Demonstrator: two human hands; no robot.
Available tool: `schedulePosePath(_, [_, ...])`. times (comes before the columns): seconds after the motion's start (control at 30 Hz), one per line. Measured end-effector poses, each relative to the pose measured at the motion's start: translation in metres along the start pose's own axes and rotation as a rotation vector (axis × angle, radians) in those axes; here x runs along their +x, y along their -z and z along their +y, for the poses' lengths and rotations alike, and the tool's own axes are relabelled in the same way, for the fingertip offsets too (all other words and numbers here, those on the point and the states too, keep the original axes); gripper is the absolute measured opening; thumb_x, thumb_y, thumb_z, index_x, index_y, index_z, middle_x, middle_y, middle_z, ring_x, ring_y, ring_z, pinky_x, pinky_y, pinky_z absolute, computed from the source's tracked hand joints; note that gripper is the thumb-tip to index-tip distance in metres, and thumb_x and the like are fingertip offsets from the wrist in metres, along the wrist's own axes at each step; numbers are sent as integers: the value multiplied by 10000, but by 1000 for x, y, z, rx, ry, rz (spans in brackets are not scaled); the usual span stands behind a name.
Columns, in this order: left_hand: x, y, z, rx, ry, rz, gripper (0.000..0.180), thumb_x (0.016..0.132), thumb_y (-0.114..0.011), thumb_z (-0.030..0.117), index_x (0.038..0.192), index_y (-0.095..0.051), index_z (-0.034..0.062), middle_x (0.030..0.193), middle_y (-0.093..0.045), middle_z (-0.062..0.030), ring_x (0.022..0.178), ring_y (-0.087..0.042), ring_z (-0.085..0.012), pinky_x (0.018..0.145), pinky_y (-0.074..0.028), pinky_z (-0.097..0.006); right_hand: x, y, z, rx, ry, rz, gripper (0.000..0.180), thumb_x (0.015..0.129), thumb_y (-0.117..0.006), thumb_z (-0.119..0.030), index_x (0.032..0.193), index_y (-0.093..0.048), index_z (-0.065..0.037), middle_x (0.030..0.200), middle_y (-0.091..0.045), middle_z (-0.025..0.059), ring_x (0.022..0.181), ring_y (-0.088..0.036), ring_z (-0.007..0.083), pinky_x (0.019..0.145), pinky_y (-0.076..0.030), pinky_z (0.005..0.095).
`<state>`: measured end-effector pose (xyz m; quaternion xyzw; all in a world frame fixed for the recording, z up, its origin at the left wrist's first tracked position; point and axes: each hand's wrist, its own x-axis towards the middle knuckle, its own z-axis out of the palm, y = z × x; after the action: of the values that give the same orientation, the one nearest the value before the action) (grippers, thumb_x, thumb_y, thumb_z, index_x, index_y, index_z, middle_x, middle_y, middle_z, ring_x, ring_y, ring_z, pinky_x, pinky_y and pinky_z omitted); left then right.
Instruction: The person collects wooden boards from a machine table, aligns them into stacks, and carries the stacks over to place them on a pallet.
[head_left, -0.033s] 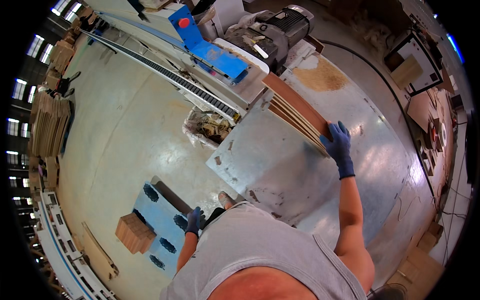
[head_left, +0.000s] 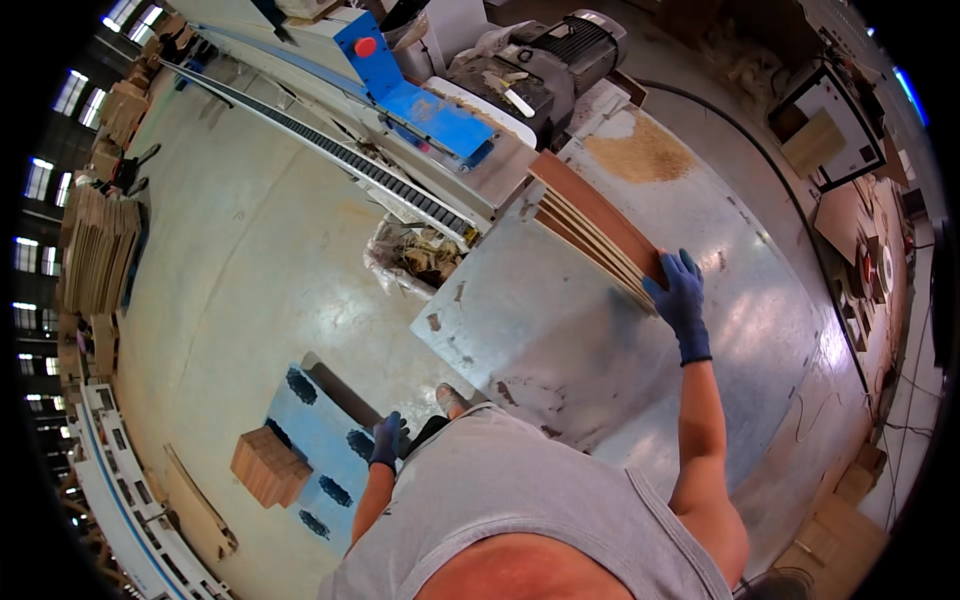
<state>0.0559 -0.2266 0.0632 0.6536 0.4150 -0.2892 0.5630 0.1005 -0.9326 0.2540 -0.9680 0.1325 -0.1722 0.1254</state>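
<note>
Right hand (head_left: 682,300): fingers spread, pressing at the boards' near end.
Left hand (head_left: 387,440): half-open, seemingly empty, left of the boards.
Boards (head_left: 598,212): even pressure should keep edges aligned.

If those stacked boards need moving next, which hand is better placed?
Probably the right hand: it is at the near end of the boards on the metal table, while the left hand hangs at the person's side, away from them.

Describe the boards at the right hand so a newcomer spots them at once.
Find the big grey metal tabletop. On it, a diagonal group of boards ends at the blue-gloved right hand. Unlike the compact block pile at lower left, they are long and thin, with a reddish-brown face and pale edges.
</note>
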Motion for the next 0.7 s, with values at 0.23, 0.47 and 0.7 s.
schedulePosePath(0.23, [-36, -41, 62, 113, -43, 49, 534, 923, -646, 361, 1321, -609, 8, 1094, -700, -99, 830, -664, -223, 685, -515, -386, -31, 35, 14, -40, -68, -135, 612, 759, -798, -253, 1314, -616, -69, 1157, -681, 119, 1244, -559, 396, 1038, -432, 483])
schedulePosePath(0.47, [-60, -57, 74, 124, -60, 73, 532, 917, -648, 356, 1294, -618, -17, 1072, -700, -105, 799, -663, -214, 667, -521, -348, 29, 24, 13, 71, -92, -261, 590, 780, -760, -315, 1271, -616, -21, 1178, -670, 180, 1178, -600, 383, 956, -498, 455])
schedulePosePath(0.7, [-30, -10, 17, -63, -44, -22, 441, 925, -644, 313, 1195, -643, -36, 1012, -695, -102, 725, -661, -202, 635, -534, -337, 100, -11, 9, 409, -120, -521, 759, 854, -733, -441, 1406, -527, 37, 1373, -594, 247, 1299, -554, 378, 1075, -443, 423])
